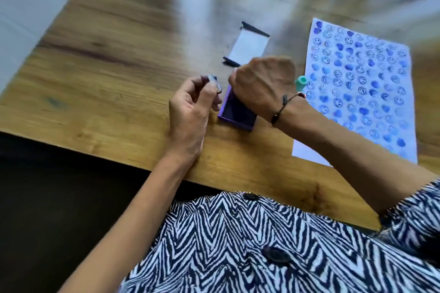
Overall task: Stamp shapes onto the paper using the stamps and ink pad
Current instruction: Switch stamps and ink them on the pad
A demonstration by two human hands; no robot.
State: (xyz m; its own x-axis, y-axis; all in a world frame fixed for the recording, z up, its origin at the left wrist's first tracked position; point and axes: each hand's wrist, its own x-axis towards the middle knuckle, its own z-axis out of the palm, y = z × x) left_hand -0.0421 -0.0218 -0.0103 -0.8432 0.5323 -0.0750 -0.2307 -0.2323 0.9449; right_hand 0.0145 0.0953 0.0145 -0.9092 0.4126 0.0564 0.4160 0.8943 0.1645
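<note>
My left hand (192,104) pinches a small clear stamp (213,81) at its fingertips, just left of the purple ink pad (235,112) on the wooden table (114,59). My right hand (262,85) is curled over the pad; what it grips I cannot tell. The stamped paper (357,88) lies to the right, a teal stamp (302,82) at its edge

wooden table (114,59), zebra-print shirt (262,250), black cord bracelet (283,106)
</note>
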